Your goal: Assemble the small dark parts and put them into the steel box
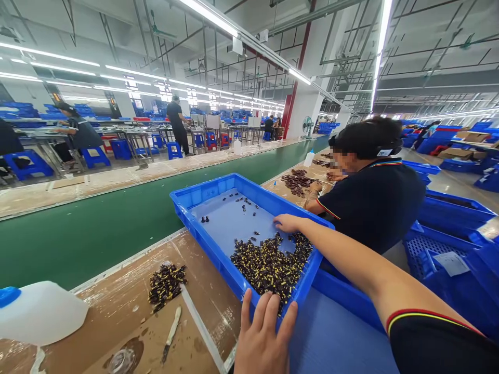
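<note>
A blue plastic tray (208,240) sits at an angle at the table's edge, with a heap of small dark parts with yellow bits (268,262) in its near right portion. My left hand (263,332) grips the tray's near rim, its fingers spread over the edge. Inside, by the right wall, my right hand (289,223) reaches over the tray floor just beyond the heap. Its fingers look loosely stretched and partly overlap; nothing shows in them. A few loose dark parts (244,202) lie scattered toward the far end.
On the brown tabletop lie another pile of parts (167,284), a knife with a wrapped handle (172,332) and a white jug (42,314). A green conveyor belt (128,218) runs behind. A co-worker (374,182) sits at right, beside stacked blue crates (452,218).
</note>
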Demonstrator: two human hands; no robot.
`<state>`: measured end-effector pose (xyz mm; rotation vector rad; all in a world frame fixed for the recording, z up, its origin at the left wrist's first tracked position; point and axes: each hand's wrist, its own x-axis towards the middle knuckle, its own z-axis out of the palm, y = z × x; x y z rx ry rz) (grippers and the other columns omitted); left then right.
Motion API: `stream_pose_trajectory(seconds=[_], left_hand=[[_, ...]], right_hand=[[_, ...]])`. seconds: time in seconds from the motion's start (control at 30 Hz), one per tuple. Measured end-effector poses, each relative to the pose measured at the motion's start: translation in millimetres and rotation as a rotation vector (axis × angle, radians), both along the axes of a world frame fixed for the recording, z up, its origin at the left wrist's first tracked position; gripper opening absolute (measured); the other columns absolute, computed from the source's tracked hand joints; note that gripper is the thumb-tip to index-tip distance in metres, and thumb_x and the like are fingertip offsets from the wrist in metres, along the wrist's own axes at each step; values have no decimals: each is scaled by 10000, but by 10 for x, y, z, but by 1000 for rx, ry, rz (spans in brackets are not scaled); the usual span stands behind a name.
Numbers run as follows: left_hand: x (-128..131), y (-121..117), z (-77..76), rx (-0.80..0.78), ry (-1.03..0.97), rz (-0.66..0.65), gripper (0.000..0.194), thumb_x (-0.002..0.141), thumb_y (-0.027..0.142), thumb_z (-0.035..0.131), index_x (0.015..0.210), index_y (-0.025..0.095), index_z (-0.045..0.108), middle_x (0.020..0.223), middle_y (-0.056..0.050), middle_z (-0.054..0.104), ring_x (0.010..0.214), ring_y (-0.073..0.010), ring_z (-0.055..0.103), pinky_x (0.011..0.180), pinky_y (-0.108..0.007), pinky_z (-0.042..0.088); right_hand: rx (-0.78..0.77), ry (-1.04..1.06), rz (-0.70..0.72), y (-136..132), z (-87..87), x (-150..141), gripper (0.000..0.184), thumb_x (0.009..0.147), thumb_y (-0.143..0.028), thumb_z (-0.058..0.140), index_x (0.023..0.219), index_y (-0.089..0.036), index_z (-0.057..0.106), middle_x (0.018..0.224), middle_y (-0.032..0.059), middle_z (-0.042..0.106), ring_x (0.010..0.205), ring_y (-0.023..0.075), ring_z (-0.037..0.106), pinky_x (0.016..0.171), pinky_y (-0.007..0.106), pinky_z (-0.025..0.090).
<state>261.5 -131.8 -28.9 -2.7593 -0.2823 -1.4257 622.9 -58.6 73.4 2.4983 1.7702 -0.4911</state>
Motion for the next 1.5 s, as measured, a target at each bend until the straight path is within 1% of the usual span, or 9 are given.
stream_pose_trajectory(seconds=[0.13, 0.37, 0.6, 0.73, 0.87, 1.03, 1.1, 1.33, 1.5], left_hand=[[-3, 8, 32, 2, 11, -12, 453, 988, 261, 631, 1431, 309, 709, 1276, -76, 748, 1296, -247, 619, 1410, -552, 63], [-8, 12, 51, -7, 5, -26, 457, 980, 250, 635, 1428, 300, 709, 1277, -77, 743, 1288, -249, 616, 1404, -554, 65], [-13, 14, 42, -7, 13, -25, 453, 982, 252, 641, 1427, 302, 709, 1288, -77, 738, 1294, -249, 610, 1404, -551, 56], [-6, 12, 39, -9, -1, -32, 446, 983, 255, 640, 1421, 299, 713, 1289, -78, 737, 1293, -248, 609, 1403, -551, 65], [-16, 14, 44, -9, 31, -26, 464, 973, 273, 651, 1433, 297, 703, 1296, -78, 736, 1303, -260, 602, 1402, -556, 49], [-30, 13, 52, -1, 33, -22, 474, 970, 266, 652, 1441, 300, 695, 1284, -76, 739, 1289, -251, 609, 1403, -553, 52], [-27, 9, 54, -1, 24, -22, 462, 973, 265, 650, 1430, 298, 703, 1278, -77, 740, 1271, -247, 617, 1402, -551, 60], [-2, 13, 31, -1, -12, -11, 406, 1002, 270, 641, 1397, 305, 730, 1243, -82, 747, 1242, -237, 634, 1403, -545, 94], [24, 11, 40, 12, -59, 2, 342, 1055, 286, 585, 1343, 311, 766, 1198, -76, 753, 1218, -226, 640, 1402, -541, 113]], right_hand=[[-128, -62, -36, -9, -187, 143, 326, 1091, -375, 721, 1350, -181, 682, 1404, 122, 653, 1239, 286, 666, 1082, 516, 591], [-347, -1, -139, -222, -189, 305, 287, 1087, -394, 728, 1252, -159, 715, 1319, 106, 698, 1215, 279, 683, 1092, 520, 579], [-427, 309, -204, -410, -106, 12, 449, 1050, -602, 691, 1160, -169, 746, 1129, 103, 707, 948, 246, 718, 765, 396, 682], [-404, 522, -60, -406, 71, -222, 561, 1026, -728, 605, 1263, -241, 752, 1171, 95, 717, 874, 205, 718, 677, 328, 682], [-231, 498, 71, -196, 191, -335, 558, 1078, -637, 545, 1437, -224, 650, 1269, 124, 725, 947, 246, 772, 778, 379, 692], [32, 267, 234, 206, -35, -694, 373, 1059, -408, 673, 1351, -181, 716, 1402, 153, 686, 1346, 337, 636, 1223, 466, 475], [87, 221, 329, 352, -169, -927, 420, 1061, -396, 688, 1426, -186, 685, 1469, 160, 642, 1421, 331, 573, 1279, 461, 400], [60, 99, 515, 682, -358, -1520, 425, 1081, -485, 670, 1363, -172, 722, 1362, 211, 652, 1237, 368, 664, 1110, 516, 525], [-104, 101, 718, 367, -223, -1596, 331, 1113, -453, 594, 1308, -229, 742, 1185, 128, 720, 1006, 283, 728, 938, 398, 573]])
